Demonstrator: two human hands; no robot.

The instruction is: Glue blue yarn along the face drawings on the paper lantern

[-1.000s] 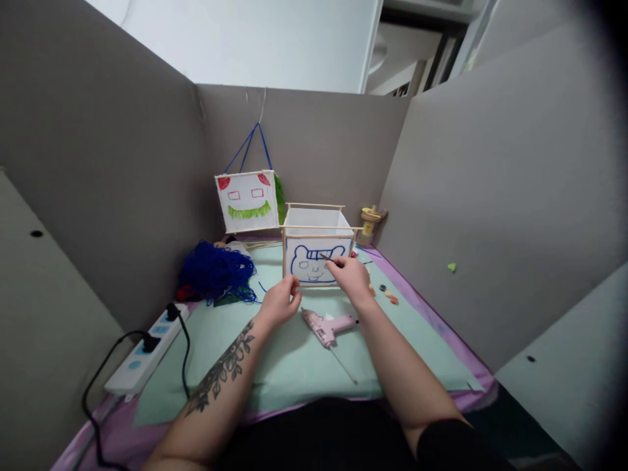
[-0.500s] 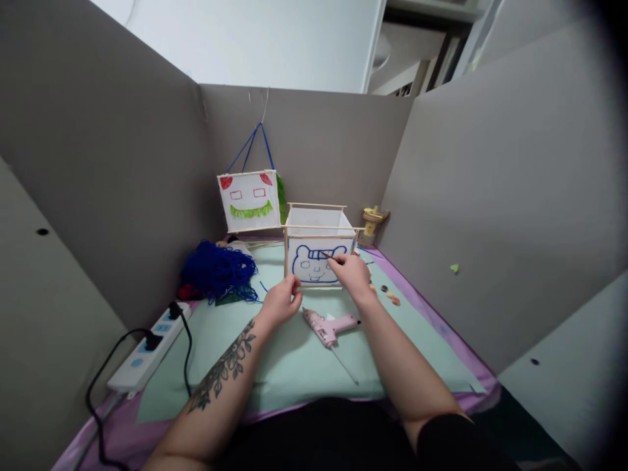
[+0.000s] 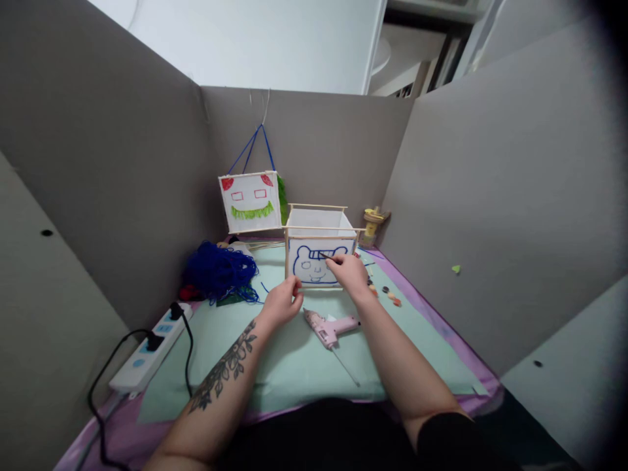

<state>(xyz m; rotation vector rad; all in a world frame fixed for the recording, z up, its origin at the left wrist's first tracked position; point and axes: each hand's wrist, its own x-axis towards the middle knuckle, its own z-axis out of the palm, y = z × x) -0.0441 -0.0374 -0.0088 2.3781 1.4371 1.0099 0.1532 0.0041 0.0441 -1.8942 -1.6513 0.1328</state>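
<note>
Right hand (image 3: 351,274) holding thin tool on lantern (image 3: 318,254) face, left hand (image 3: 281,303) steadying corner

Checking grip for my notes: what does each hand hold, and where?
Right hand pinches a thin stick by its near end; left hand touches the lantern frame at its lower corner.

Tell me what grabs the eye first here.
At the middle of the desk, the right hand holds a thin dark tool to a paper box bearing a blue bear face, the left hand at its corner. Behind hangs a lantern with a green grin; blue yarn lies left.
</note>
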